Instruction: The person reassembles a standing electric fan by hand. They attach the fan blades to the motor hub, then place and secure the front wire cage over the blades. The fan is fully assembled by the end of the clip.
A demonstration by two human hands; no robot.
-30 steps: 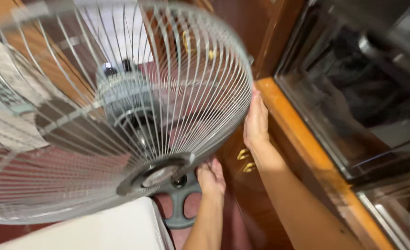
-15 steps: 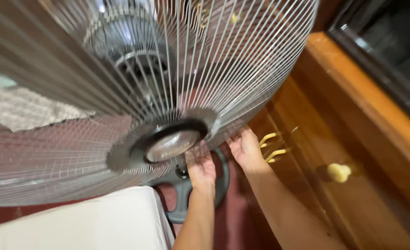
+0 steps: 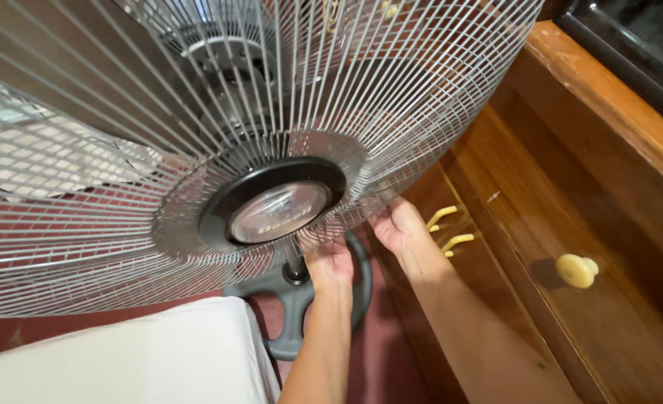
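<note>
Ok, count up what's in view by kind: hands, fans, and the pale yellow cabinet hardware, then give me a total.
Hands: 2, left hand and right hand
Fan: 1
Yellow handles: 2
Yellow knob: 1
Total: 6

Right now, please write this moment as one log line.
left hand: on fan grille rim | right hand: on rim | base: on floor

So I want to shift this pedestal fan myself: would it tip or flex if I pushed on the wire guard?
Probably top-heavy: the wide wire guard sits on a thin pole above a much smaller round base, so a push up high may tip it. The thin wires would likely flex a little; the left hand and right hand grip its lower rim.
</note>
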